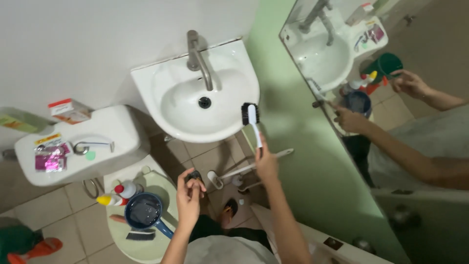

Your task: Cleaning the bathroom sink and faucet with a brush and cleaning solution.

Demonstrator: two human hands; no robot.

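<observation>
my right hand point(266, 164) is clamped on a white brush point(252, 122), bristles up toward the sink point(195, 98); left hand point(189, 193) pinches a small dark thing i can't make out.

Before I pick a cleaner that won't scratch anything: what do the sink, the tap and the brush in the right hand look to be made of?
The sink looks like glazed white ceramic: smooth and evenly glossy. The tap seems to be metal with a dull brushed grey finish, no mirror shine. The brush held up in the right hand looks like white moulded plastic with dark bristles, probably synthetic, though that is hard to confirm.
</observation>
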